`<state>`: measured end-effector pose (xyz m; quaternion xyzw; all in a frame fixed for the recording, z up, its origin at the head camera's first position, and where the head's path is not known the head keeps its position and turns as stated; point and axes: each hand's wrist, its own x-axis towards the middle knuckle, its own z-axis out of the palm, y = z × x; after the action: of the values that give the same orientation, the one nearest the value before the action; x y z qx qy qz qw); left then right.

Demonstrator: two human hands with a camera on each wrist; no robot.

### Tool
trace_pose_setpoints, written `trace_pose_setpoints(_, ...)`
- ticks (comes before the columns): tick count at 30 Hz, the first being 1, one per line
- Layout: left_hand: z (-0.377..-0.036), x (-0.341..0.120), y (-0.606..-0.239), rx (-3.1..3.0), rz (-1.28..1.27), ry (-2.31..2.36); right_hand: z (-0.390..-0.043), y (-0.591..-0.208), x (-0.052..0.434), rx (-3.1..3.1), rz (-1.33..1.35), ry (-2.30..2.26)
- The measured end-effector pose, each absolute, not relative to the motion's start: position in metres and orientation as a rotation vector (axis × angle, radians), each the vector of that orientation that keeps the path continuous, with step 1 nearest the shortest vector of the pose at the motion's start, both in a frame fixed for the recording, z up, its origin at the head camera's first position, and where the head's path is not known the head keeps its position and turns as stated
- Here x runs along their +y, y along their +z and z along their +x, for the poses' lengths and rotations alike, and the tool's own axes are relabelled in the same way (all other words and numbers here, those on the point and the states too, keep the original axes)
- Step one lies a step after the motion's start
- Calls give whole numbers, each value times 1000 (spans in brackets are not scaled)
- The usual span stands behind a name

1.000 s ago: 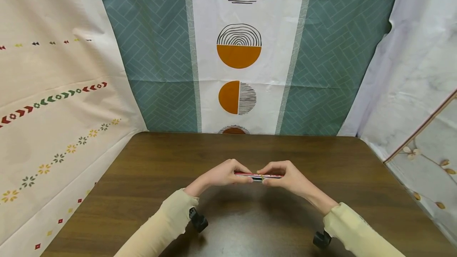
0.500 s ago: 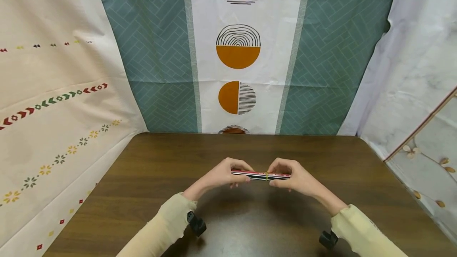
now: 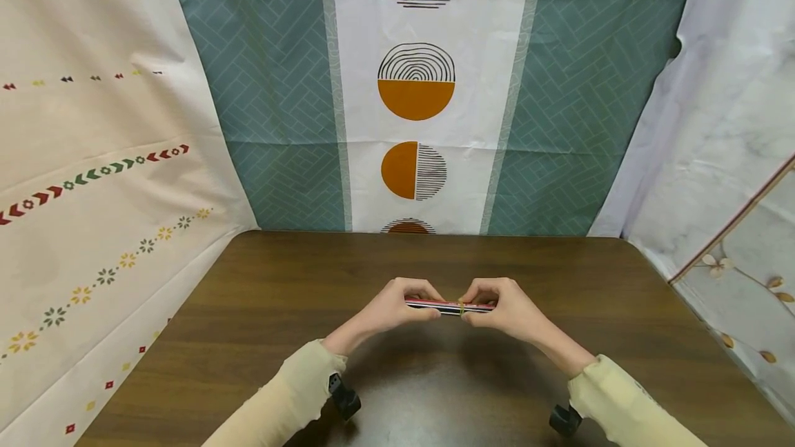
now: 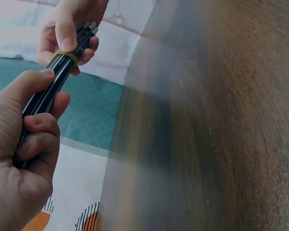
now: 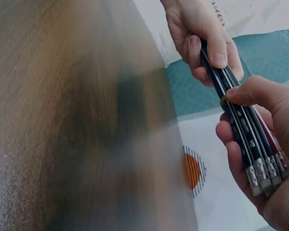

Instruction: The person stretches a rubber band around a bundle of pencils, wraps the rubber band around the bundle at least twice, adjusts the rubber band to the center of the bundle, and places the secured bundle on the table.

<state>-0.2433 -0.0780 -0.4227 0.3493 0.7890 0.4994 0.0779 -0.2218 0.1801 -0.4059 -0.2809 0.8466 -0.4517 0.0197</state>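
A bundle of several black-and-red pencils [image 3: 448, 306] is held level above the brown table [image 3: 261, 309], with a yellow rubber band [image 3: 462, 307] round it. My left hand [image 3: 397, 305] grips the bundle's left end, fingers curled round it [image 4: 38, 139]. My right hand [image 3: 497, 308] grips the right end, where the eraser tips [image 5: 262, 175] stick out past the palm. The right thumb tip rests at the rubber band [image 5: 223, 100]. In the left wrist view the band [image 4: 66, 56] sits under the right hand's fingers.
Patterned cloths hang behind and at both sides of the table: teal and white with orange circles [image 3: 415, 98] at the back, cream [image 3: 93, 178] on the left, white [image 3: 733, 123] on the right. Bare wood lies all around the hands.
The right hand slid back leftward along the bundle after moving outward half a second ago; the band stays near the middle. Both hands keep holding the pencils.
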Motion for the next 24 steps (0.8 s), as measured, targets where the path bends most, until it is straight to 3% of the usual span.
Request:
trace_pose_setpoints(11,-244,-78,-422,2315,1003,1513,-215,-407,168,2795,-730,-1287)
trace_pose_setpoints(24,-253,-81,-426,2328,1009,1479,-228,-404,177,2611,-888,-1336)
